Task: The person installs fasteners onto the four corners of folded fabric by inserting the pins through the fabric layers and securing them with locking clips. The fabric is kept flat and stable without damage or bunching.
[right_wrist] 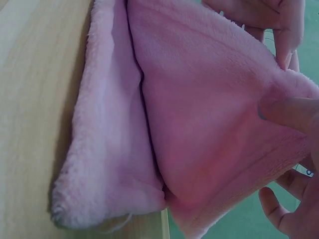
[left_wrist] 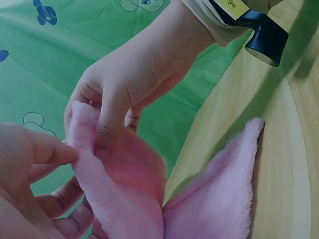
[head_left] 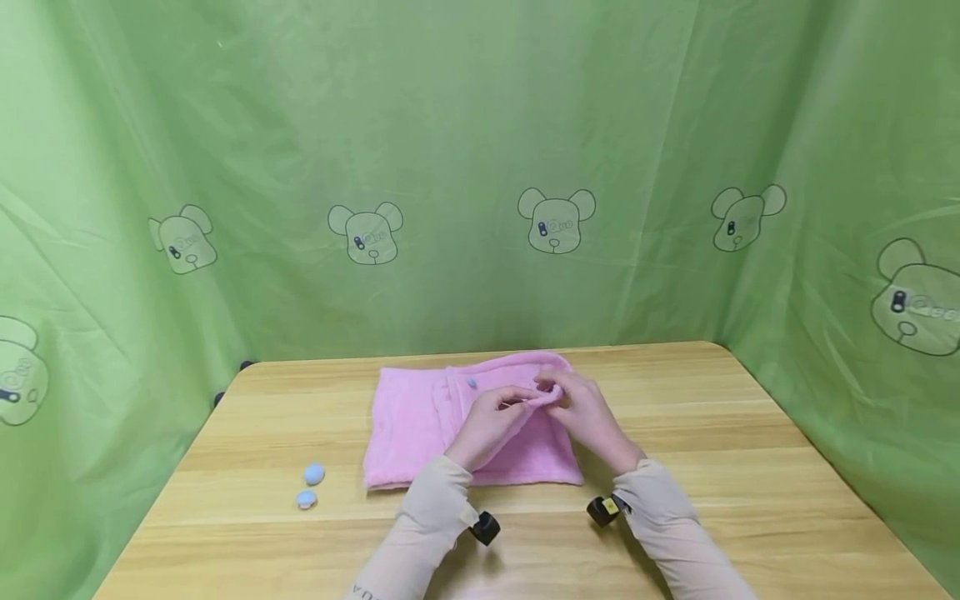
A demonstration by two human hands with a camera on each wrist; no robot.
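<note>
A pink fleece cloth (head_left: 408,425) lies on the table, its right part lifted and folded over. My left hand (head_left: 487,425) pinches the raised edge between thumb and fingers. Just to its right, my right hand (head_left: 588,412) grips the same edge; in the left wrist view the right thumb lies on the inner face of the pink fleece cloth (left_wrist: 114,194) and its fingers go behind it. The right wrist view shows the cloth (right_wrist: 199,99) opened into two layers near a corner, a loose thread at its lower edge. A small blue piece (head_left: 472,383) sits on the cloth beside a raised seam.
Two small light-blue round pieces, a plain dome (head_left: 313,474) and one with a pale base (head_left: 306,499), lie on the wooden table (head_left: 750,467) left of the cloth. Green curtains (head_left: 465,125) with bear-head prints stand around the table's back and sides.
</note>
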